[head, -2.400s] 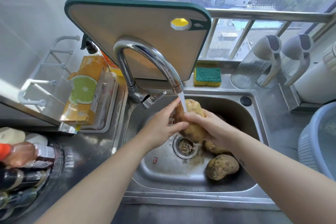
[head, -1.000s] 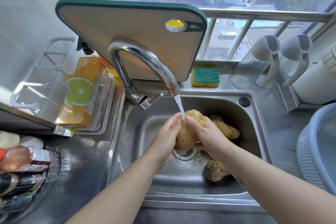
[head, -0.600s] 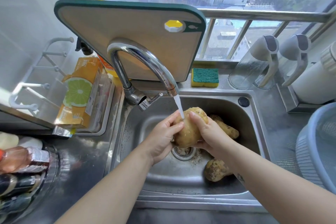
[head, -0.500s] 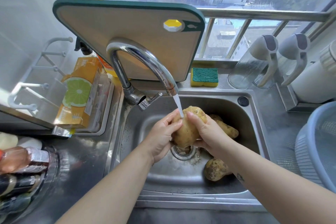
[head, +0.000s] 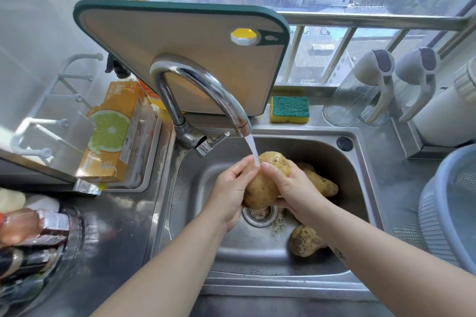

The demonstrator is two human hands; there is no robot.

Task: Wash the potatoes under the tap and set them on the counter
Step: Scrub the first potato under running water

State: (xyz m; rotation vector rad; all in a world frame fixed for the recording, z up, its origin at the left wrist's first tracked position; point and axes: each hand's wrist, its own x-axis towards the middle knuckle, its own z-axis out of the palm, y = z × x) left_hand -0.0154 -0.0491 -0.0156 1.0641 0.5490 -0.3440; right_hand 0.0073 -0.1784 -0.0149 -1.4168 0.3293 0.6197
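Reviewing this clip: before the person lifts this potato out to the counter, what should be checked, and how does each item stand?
1. Water from the tap hits the held potato: ok.
2. Grip: left hand and right hand both wrap the held potato: ok.
3. Held potato clean all round: cannot tell; its underside is hidden.
4. Bare counter right of the sink for setting down: ok.
5. Remaining potatoes washed: not ok; the far potato and near potato lie in the sink, the near one looking dirty.
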